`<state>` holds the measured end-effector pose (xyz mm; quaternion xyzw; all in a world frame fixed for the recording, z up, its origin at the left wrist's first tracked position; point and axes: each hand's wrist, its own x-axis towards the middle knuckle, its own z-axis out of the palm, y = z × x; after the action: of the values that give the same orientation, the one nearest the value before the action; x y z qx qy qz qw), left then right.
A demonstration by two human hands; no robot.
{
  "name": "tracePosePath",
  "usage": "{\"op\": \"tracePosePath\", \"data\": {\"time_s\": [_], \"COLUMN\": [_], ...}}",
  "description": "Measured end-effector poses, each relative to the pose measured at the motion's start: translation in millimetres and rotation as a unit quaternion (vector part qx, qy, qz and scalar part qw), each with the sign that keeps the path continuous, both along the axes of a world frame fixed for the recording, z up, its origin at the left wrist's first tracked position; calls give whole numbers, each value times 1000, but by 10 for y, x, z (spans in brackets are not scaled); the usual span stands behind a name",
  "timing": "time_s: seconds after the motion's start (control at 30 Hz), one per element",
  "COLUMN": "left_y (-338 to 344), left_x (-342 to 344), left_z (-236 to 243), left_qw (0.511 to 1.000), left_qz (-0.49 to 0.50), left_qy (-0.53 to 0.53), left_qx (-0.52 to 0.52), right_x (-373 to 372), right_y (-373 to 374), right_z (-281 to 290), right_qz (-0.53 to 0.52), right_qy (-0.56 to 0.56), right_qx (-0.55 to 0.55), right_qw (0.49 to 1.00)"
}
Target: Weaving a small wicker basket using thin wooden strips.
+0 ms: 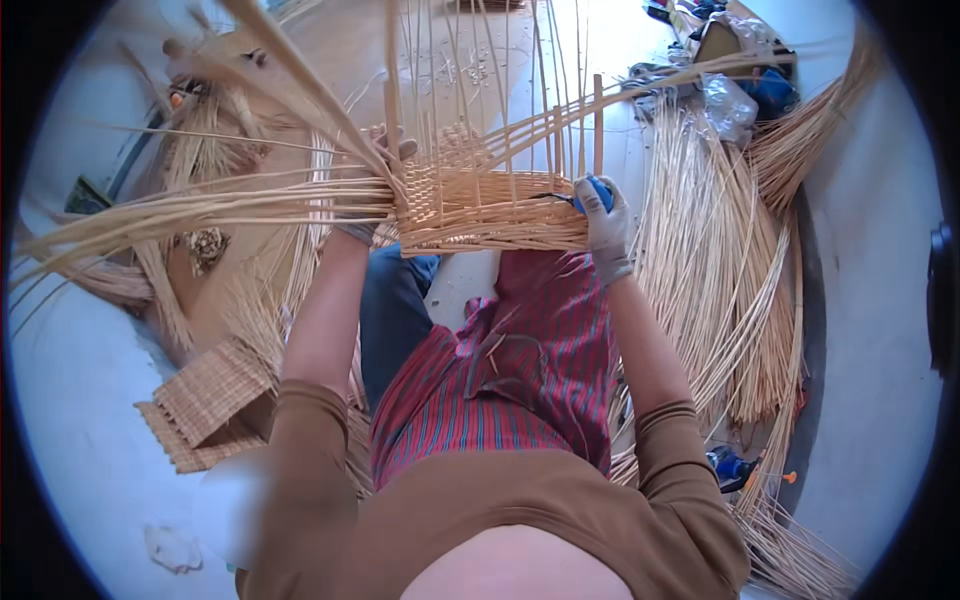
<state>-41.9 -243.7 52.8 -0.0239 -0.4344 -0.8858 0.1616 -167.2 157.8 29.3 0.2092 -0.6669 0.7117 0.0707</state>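
A half-woven wicker basket (495,222) is held up in front of me above my lap, with tall stakes rising from its walls. Long loose canes (230,207) stick out to the left from its corner. Around that left end, partly hidden behind the canes and stakes, my left hand (396,148) is closed on the basket; fingers show at the top. My right hand (608,232), in a grey glove, is closed at the basket's right end round a blue-handled tool (594,193). A thin dark tip of this tool lies along the rim; its exact kind is unclear.
Long bundles of pale canes (730,270) lie on the floor to the right. Woven panels (215,392) lie at the lower left, near more loose cane. Clear plastic bags (728,108) sit at the far right. A dark blue tool (732,467) lies near my right elbow.
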Motion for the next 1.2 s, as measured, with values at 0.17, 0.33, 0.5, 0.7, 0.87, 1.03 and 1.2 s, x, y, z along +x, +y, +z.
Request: {"op": "tracePosePath", "data": {"time_s": [0.17,0.33,0.5,0.7,0.87,1.03,1.2], "left_y": [36,535,1069,1180,1417,1500,1381], "left_x": [534,1054,1436,1329,1378,1335,1172], "left_z": [-732,-1299,-1402,-1257,-873,-414,-285], "left_qw": [997,973,934,860,767,497,480], "left_qz": [10,199,298,329,356,276,194], "left_qy": [21,-104,-150,-136,-265,-27,-52], "left_qx": [68,58,-125,-365,-464,-822,-854], "right_x": [619,964,1643,2321,1763,1225,1169], "right_y": [-44,253,727,967,159,-788,-1011], "right_z": [-423,-419,-82,-88,-19,60,92], "right_qz": [-40,-23,75,236,118,48,78], "right_qy": [-119,-113,-42,190,281,328,274], "right_qx": [29,64,272,545,343,527,609], "right_qw": [992,991,958,782,889,782,740]}}
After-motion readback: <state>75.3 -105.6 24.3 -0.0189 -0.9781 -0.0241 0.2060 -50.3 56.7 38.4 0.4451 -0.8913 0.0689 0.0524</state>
